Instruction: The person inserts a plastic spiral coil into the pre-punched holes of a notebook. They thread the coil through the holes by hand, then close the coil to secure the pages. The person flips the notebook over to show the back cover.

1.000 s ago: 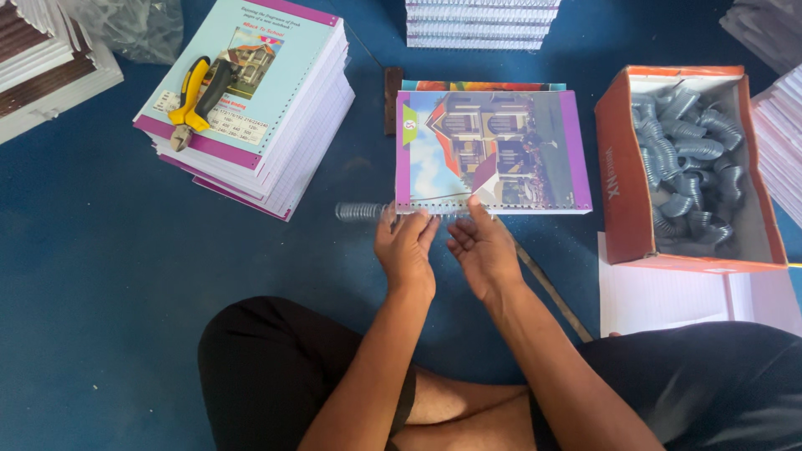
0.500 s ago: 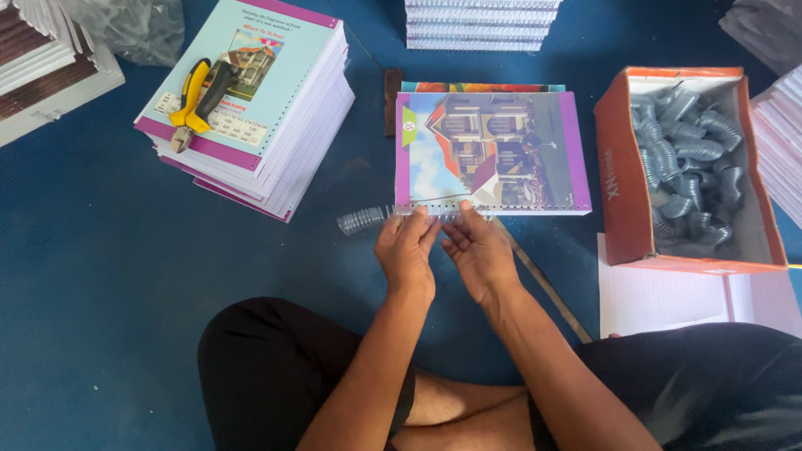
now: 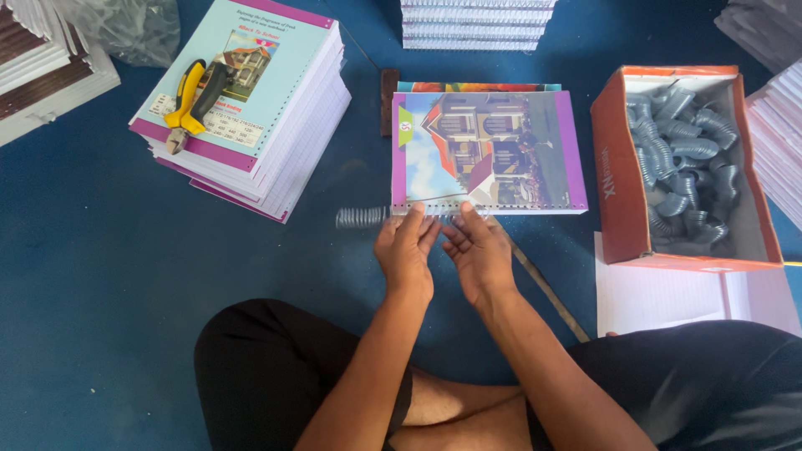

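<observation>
A booklet (image 3: 489, 150) with a picture of a house on its cover lies on the blue floor in front of me. A clear spiral binding coil (image 3: 368, 217) runs along its punched near edge and sticks out past the left corner. My left hand (image 3: 405, 250) and my right hand (image 3: 476, 250) rest side by side at that edge, fingertips on the coil. The part of the coil under my fingers is hidden.
A stack of punched booklets (image 3: 251, 108) sits at the left with yellow-handled pliers (image 3: 190, 104) on top. An orange box (image 3: 618, 167) of spare coils stands at the right, white sheets (image 3: 660, 296) beside it. More stacks (image 3: 476, 21) lie beyond.
The coil's free end sticking out to the left has become shorter as it moved rightward along the booklet edge. My hands stay at the same edge, fingers shifting slightly.
</observation>
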